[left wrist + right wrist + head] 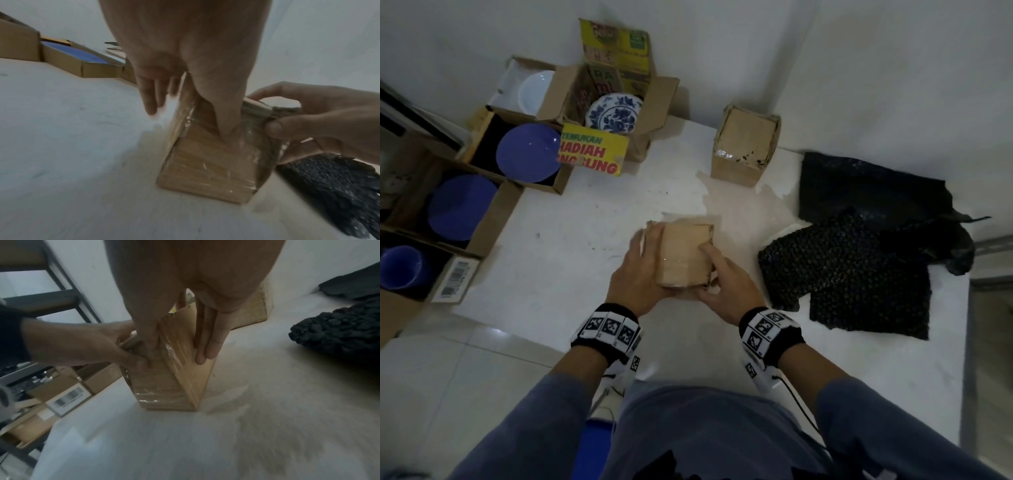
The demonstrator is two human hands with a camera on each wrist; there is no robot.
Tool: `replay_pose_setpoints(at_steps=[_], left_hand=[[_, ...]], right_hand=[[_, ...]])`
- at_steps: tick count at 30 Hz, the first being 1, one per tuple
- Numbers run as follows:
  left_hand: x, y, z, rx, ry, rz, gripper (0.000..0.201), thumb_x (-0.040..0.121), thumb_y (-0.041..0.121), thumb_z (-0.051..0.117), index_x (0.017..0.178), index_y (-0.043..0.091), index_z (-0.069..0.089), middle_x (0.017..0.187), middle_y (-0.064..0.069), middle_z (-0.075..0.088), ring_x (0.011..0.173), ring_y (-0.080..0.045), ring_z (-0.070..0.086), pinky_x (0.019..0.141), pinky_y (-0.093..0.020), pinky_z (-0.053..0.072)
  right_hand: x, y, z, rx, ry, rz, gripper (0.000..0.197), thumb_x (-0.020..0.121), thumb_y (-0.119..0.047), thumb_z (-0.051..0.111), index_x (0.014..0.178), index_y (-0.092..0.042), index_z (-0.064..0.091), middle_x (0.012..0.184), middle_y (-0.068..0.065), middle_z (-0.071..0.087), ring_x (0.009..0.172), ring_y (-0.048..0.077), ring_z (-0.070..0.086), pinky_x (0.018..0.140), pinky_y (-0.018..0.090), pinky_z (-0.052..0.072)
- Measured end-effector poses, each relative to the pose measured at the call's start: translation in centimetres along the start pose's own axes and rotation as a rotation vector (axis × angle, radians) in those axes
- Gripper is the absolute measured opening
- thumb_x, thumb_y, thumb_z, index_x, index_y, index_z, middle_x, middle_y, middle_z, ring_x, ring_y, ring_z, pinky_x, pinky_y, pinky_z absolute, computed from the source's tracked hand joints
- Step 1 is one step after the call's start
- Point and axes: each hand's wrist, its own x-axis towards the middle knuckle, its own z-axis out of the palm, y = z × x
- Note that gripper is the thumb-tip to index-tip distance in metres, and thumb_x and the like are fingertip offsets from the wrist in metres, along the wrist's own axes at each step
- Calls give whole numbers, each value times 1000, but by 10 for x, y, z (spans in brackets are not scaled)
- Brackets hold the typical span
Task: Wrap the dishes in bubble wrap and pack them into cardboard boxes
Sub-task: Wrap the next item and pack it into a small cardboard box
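Together the left hand (639, 270) and right hand (726, 278) grip the taped cardboard box (686, 255), its contents hidden.

Walls (859, 68): plain white, corner seam at 12 o'clock. White sheet (571, 246) over centre floor, stained. Glossy pale tile floor (465, 370) at 7-8 o'clock. Dark metal shelving frame (68, 293) at 9 o'clock. Light dim, cool.

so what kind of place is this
Probably a storeroom or home packing corner. Open cardboard boxes of dishes line a white table against a bare wall, black bubble wrap lies ready, and both hands grip a taped box.
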Motion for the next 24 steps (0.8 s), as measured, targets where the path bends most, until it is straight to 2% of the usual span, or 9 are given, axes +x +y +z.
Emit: replay_pose_setpoints(at_steps=[2,5,8,10,14,17,19,21,24], left_hand=[[19,8,-2,179,145,93,118,61,56,81,152,26,12,155,-25,18,136,-45,33,88,-55,51],[43,18,5,375,138,211,96,74,52,66,154,28,18,158,-24,10,146,-44,11,102,-62,36],[61,11,8,438,100,214,110,64,63,73,154,31,19,160,-19,13,146,-41,14,100,-63,34],[74,5,7,453,113,234,114,62,67,73,155,32,17,161,-18,12,146,-41,15,99,-61,35],[117,6,-8,444,112,228,106,67,73,58,155,28,20,160,-21,15,144,-45,18,100,-64,33],[160,10,-26,349,66,179,108,65,72,59,155,31,15,161,-19,8,147,-41,9,104,-67,26],[182,12,-35,324,-6,193,114,64,66,70,155,34,8,162,-15,1,148,-36,2,108,-68,20],[194,12,-40,391,-27,256,118,65,60,77,155,35,4,162,-15,2,148,-36,4,109,-68,19],[203,8,-38,510,11,318,115,69,43,79,156,32,5,161,-18,7,148,-38,8,108,-72,15]], right_hand=[[23,-4,-8,53,8,-8,76,81,-43,71,142,-43,27,116,5,59,80,21,64,75,42,56],[53,-11,-32,87,-16,-63,75,78,-44,76,141,-39,35,112,3,66,72,10,67,74,37,59],[79,-10,-61,51,38,-94,62,78,-43,71,135,-38,45,98,-6,71,67,0,65,73,33,58],[101,-3,-78,-17,205,-113,57,78,-41,67,132,-31,50,105,-7,66,85,7,64,80,37,55],[154,11,-104,-268,461,-61,63,71,-36,64,131,-23,52,141,11,41,128,30,41,105,55,37],[186,12,-123,-405,380,87,77,70,-36,72,140,-32,37,159,12,13,147,33,13,110,69,18],[199,20,-128,-428,271,102,87,69,-28,80,142,-33,33,161,8,4,149,30,3,108,73,20],[204,33,-130,-485,248,63,88,74,-24,79,146,-34,30,161,8,8,149,32,3,108,68,30],[201,49,-127,-487,245,-47,86,80,-15,75,152,-26,29,160,14,19,149,33,10,115,45,28]])
